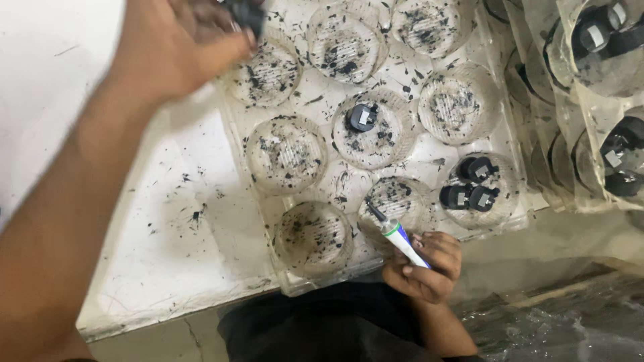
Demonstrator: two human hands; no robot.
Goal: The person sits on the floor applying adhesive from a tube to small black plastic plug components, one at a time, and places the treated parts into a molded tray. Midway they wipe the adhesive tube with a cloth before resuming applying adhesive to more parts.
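Head view looked down on a white counter (181, 255), speckled with black flecks. On it lay a clear plastic tray (429, 161) of round wells, most holding only dark debris. One middle well held a single black cap (361, 118); a right-hand well held three black caps (469, 186) touching one another. More trays (590, 100) overlapped at far right (contents partly glared). Left hand (181, 47) hovered over the tray's top-left corner, fingers clenched on a small black part (245, 13), blurred. Right hand (426, 265) at the tray's near edge gripped a pen-like tool (396, 234), tip in a well.
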